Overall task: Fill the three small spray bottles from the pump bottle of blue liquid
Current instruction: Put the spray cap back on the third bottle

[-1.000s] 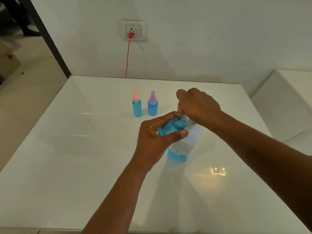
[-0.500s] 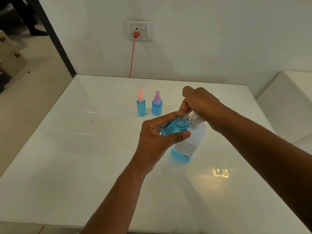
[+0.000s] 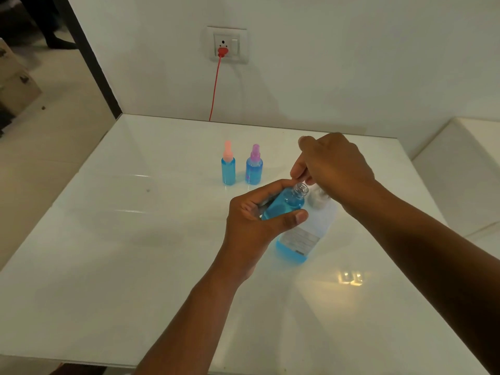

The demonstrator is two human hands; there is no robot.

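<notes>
On the glossy white tabletop (image 3: 135, 280), a small open-necked clear spray bottle of blue liquid (image 3: 286, 204) is gripped around its body by the left hand (image 3: 251, 228), beside the large clear pump bottle (image 3: 305, 239), whose top is hidden under the right hand's (image 3: 335, 169) curled fingers; being light and probably slick, the small bottle is best held mid-body.

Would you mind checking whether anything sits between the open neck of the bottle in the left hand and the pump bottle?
Nothing visible does. The left hand holds the uncapped spray bottle tilted, its neck right beside the pump bottle. Only the right hand is there, over the pump top.
</notes>
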